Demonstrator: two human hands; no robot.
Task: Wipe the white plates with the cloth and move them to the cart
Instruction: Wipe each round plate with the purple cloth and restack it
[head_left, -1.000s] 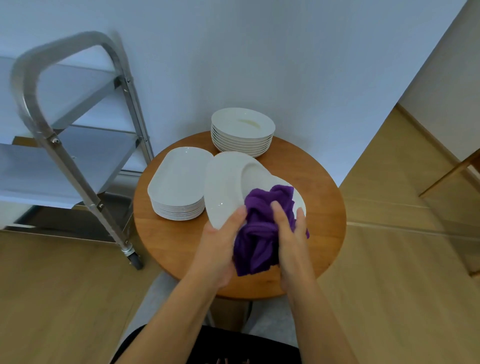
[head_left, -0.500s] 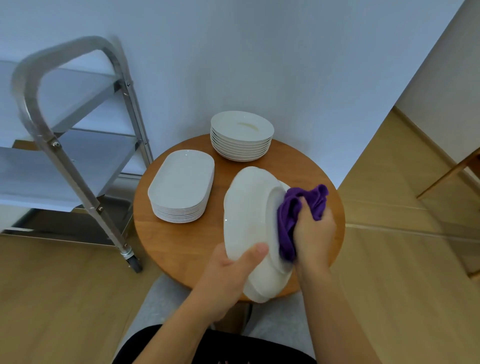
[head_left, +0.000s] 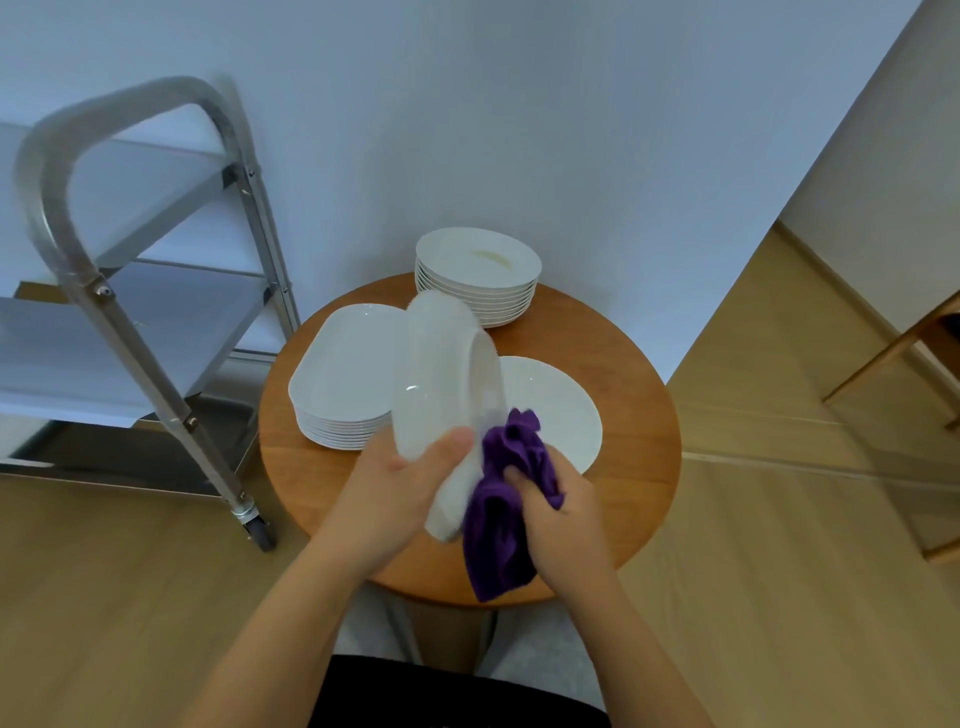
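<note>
Soft even light, wide-angle edge distortion.

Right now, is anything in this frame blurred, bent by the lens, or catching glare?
Head view: the held plate is smeared by motion blur along its top rim and lower end, and the purple cloth is soft too. The cart handle bows from wide-angle distortion. A small highlight sits on the held plate; the stacked plates and table stay sharp under even, soft light.
</note>
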